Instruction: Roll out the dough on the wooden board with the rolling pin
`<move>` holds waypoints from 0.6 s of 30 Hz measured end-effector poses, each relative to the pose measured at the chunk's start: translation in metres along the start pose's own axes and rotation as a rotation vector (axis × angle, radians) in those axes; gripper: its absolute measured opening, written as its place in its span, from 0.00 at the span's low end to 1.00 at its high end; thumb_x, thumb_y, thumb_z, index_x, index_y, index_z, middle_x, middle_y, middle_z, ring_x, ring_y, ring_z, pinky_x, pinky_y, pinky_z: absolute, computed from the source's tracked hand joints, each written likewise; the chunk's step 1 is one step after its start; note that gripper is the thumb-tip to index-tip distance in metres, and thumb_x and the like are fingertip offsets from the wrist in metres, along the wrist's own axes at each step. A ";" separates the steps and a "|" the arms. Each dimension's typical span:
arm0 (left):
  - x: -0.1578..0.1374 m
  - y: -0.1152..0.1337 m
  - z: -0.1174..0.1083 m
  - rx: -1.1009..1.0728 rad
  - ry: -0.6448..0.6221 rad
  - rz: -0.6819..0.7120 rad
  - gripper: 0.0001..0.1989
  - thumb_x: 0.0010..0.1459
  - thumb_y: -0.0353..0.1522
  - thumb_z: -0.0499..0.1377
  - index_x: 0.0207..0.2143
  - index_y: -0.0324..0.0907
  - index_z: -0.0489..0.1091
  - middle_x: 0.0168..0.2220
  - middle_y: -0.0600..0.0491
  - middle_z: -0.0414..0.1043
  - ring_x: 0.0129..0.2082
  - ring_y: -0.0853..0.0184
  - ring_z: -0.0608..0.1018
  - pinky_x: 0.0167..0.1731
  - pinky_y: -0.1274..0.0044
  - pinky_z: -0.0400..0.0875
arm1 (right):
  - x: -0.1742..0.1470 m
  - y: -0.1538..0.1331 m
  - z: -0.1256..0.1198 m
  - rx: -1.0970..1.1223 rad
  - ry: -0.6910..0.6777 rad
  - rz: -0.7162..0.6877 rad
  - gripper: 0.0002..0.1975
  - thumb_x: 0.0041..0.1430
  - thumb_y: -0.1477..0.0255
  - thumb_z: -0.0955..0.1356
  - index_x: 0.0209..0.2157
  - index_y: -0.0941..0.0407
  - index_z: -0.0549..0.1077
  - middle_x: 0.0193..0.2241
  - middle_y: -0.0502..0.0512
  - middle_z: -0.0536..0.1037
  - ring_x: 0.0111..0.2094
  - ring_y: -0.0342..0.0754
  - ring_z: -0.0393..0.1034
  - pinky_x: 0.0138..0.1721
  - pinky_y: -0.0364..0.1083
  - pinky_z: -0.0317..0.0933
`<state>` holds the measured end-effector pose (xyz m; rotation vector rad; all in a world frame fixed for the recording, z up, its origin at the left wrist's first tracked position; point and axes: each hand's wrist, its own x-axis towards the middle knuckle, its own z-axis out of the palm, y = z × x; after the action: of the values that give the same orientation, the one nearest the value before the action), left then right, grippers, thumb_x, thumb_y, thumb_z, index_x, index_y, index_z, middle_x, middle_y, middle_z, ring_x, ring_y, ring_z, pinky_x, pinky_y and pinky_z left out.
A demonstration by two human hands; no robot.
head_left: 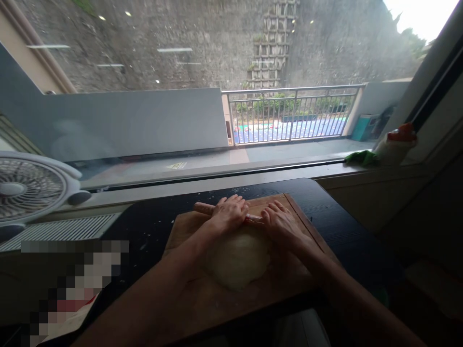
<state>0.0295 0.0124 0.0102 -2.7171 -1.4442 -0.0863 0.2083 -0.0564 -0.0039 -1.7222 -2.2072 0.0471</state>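
Observation:
A wooden rolling pin (203, 208) lies across the far edge of a pale, flattened round of dough (238, 260). My left hand (231, 211) rests over the pin left of its middle, its fingers reaching forward over it. On the pin's right part sits my right hand (280, 219), with its fingers bent over the wood. Between the hands a short stretch of the pin shows a pale and red mark. Both palms are hidden from above. Under the dough is a wooden board (184, 226) with a raised strip along its right side.
The board stands on a black table (152, 226) dusted with white specks. A white fan (32, 188) is at the left. On the sill at right are a green cloth (361, 158) and a white bottle with an orange top (400, 140). A window runs behind the table.

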 end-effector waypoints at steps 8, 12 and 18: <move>-0.026 0.002 -0.003 -0.026 0.084 0.000 0.23 0.65 0.38 0.41 0.54 0.37 0.64 0.59 0.44 0.61 0.61 0.58 0.59 0.59 0.62 0.50 | -0.049 -0.038 -0.007 0.056 0.091 -0.136 0.22 0.66 0.70 0.55 0.59 0.60 0.59 0.58 0.61 0.61 0.61 0.52 0.48 0.59 0.52 0.49; -0.054 -0.011 -0.007 -0.071 0.108 0.030 0.24 0.65 0.39 0.41 0.56 0.36 0.62 0.59 0.45 0.61 0.60 0.60 0.61 0.60 0.64 0.51 | -0.061 -0.053 -0.007 0.097 0.127 -0.181 0.24 0.65 0.70 0.56 0.61 0.59 0.55 0.60 0.61 0.58 0.61 0.52 0.48 0.59 0.52 0.48; -0.034 -0.013 -0.011 -0.037 0.080 -0.081 0.21 0.64 0.38 0.41 0.46 0.40 0.70 0.51 0.46 0.71 0.54 0.59 0.69 0.54 0.64 0.61 | -0.016 -0.030 -0.006 0.004 0.049 0.000 0.19 0.67 0.71 0.53 0.47 0.61 0.70 0.48 0.63 0.71 0.54 0.51 0.60 0.57 0.52 0.50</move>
<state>-0.0008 -0.0091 0.0186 -2.6505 -1.5446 -0.2251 0.1857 -0.0805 0.0049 -1.7032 -2.1710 0.0091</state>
